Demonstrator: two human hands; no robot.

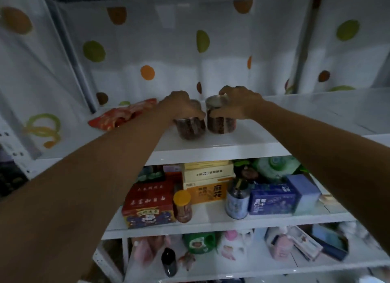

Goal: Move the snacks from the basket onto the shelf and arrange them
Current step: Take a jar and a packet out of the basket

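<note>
The top shelf (263,139), across mid-frame, is loaded with a red snack bag (122,115) at centre left. At centre, almost touching each other, the left jar (191,128) is clasped from above by the left grip (181,105) and the right jar (218,122) by the right grip (238,105). Either jar could be toppled if knocked against its neighbour.

Both your arms are stretched forward and upward, almost straight, with the forearms bare. Your left hand (181,106) lies palm down over the top of the left jar (191,129), the fingers curled around it. Your right hand (239,104) grips the right jar (218,123) from the side, thumb in front; its fingers seem to reach over the lid, but the blur makes this unsure. The two hands are near each other and do not touch.
</note>
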